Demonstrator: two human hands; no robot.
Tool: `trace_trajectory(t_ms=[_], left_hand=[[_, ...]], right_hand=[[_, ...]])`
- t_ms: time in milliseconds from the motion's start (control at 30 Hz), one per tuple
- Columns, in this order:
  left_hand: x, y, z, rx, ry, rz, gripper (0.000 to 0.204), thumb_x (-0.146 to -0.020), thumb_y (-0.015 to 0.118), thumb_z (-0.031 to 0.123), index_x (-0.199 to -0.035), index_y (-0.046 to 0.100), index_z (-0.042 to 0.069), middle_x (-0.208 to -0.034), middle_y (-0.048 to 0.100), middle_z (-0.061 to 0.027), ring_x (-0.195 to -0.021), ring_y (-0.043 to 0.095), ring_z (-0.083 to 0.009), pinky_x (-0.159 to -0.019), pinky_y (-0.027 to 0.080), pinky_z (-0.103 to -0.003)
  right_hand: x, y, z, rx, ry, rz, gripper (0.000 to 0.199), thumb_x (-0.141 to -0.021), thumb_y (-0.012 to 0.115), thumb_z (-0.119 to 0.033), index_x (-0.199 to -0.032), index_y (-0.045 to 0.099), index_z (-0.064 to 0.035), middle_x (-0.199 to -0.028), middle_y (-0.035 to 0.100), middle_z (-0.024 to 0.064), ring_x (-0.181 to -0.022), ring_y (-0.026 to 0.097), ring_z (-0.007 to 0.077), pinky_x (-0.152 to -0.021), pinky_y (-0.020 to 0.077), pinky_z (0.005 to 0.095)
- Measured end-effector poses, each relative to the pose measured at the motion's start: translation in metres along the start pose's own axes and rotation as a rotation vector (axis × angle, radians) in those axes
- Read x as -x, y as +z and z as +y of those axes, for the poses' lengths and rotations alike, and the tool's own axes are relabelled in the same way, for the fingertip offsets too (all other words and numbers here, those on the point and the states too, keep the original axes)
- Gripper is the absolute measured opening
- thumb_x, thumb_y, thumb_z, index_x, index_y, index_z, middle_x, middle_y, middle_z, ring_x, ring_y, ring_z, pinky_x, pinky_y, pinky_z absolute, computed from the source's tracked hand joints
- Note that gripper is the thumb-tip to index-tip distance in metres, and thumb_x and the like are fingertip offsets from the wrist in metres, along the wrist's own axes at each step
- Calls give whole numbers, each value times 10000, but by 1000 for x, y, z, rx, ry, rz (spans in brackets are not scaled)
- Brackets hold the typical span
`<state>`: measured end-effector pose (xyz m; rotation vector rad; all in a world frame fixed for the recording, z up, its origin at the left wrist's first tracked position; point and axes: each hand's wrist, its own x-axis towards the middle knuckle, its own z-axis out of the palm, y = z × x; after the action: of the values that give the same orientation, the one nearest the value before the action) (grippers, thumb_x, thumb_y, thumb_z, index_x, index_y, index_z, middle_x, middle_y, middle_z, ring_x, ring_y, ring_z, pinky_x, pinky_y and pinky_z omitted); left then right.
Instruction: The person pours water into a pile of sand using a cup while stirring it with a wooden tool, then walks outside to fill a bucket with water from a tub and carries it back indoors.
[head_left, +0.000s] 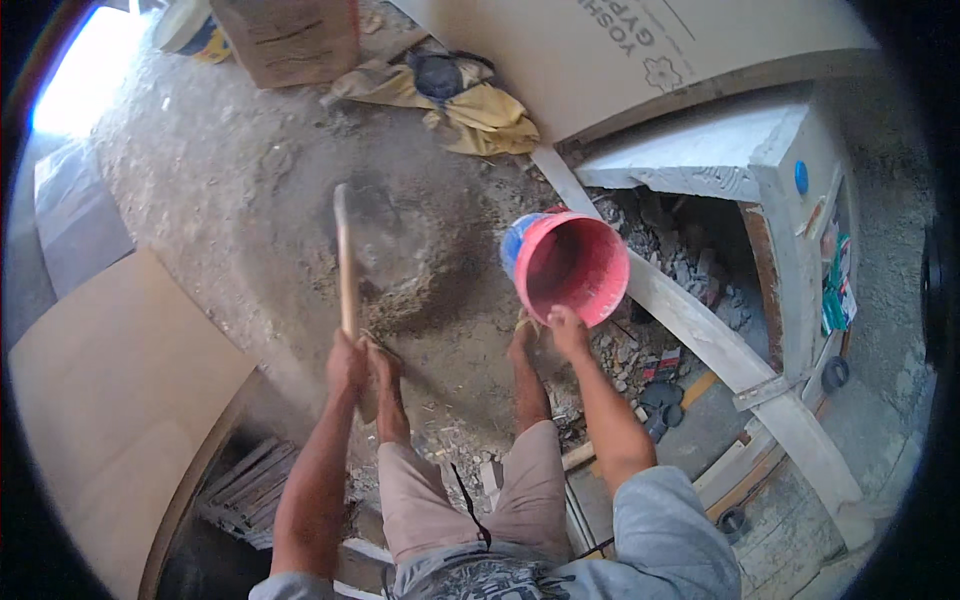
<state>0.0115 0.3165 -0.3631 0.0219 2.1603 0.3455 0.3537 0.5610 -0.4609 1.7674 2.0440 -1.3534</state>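
Now, near to far:
Legs: the person stands with bare feet on the edge of the gray pile (400, 250) of sand or cement. A foot could slip on the loose bits, or the tool could come down on a toe.
Left hand: the left hand (346, 362) is closed tight around the wooden handle (346, 265). The handle stands up from the pile. Its lower end is hidden, so what kind of tool it is cannot be told.
Right hand: the right hand (567, 328) is clamped on the rim of the pink bucket (570, 265), which is tipped toward the pile. Held by the rim with one hand, it could slide out and drop on the feet.
Rubble: broken stones (680, 260) lie just beside the right leg. A step back could trip on them.
Far: a yellow cloth (470, 100) and a big board (620, 50) lie behind the pile, well apart.
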Motion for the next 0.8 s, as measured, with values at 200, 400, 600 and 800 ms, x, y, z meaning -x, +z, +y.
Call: trace_trajectory(t_ms=[200,400,600,800], left_hand=[[20,2,22,12,-67,28,465,-858,492,193,-1272,314,80,-802,570,-110,-481,531,-167,-412,445,-321],[24,14,18,-42,-21,96,485,-855,505,207,-1292,323,103,-778,541,-55,-449,461,-123,-413,412,-272],[24,38,45,-82,-186,107,489,-850,501,193,-1295,321,100,-784,539,-51,-456,455,-101,-398,400,-252],[25,64,27,-191,-190,119,511,-848,503,185,-1308,291,114,-787,542,-68,-457,462,-109,-400,409,-263]], right_hand=[[-143,3,70,366,-6,-131,320,-776,552,-219,-1037,563,-35,-969,595,200,-921,569,348,-805,448,405],[-243,56,116,514,-619,222,411,-790,484,-253,-1164,500,-81,-1044,557,218,-969,534,371,-878,416,423],[-306,84,159,672,-345,170,395,-792,485,-253,-1148,509,-83,-1030,561,216,-966,534,369,-869,418,420],[-319,85,186,606,-257,179,379,-794,486,-253,-1132,518,-85,-1015,565,213,-964,534,366,-860,420,418]])
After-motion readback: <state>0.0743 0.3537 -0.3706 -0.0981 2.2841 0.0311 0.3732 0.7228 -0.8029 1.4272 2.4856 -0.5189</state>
